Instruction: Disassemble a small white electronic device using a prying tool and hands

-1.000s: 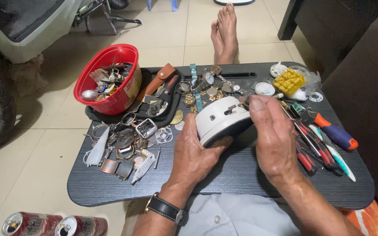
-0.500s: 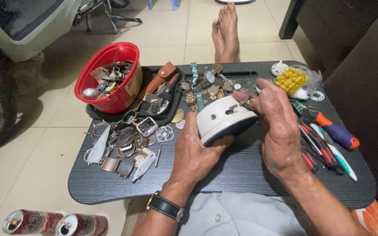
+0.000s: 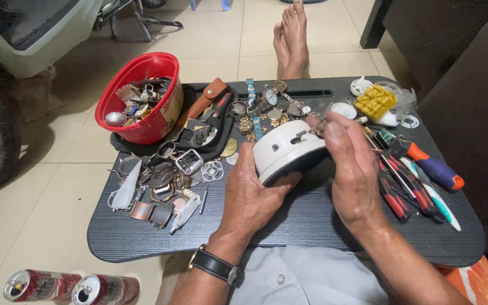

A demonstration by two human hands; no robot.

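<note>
Little is shifted since before: one white clock [image 3: 288, 149] is gripped by left hand [image 3: 255, 195]; right hand [image 3: 352, 169] is pinched on its knob; two cans [image 3: 72, 287] are seen.

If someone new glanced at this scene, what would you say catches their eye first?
Probably the white round clock case at the centre of the black lap tray, cradled by the left hand while the right hand works at its back. Next, the red bowl of metal parts at the tray's left rear.

I see red bowl [image 3: 142, 121] w/ metal bits at tray's [image 3: 312, 226] left, watch parts [image 3: 266, 104] up top, yellow block [image 3: 375, 100] far right, screwdrivers [image 3: 425, 178] right edge, two cans [image 3: 72, 287] on floor.
</note>
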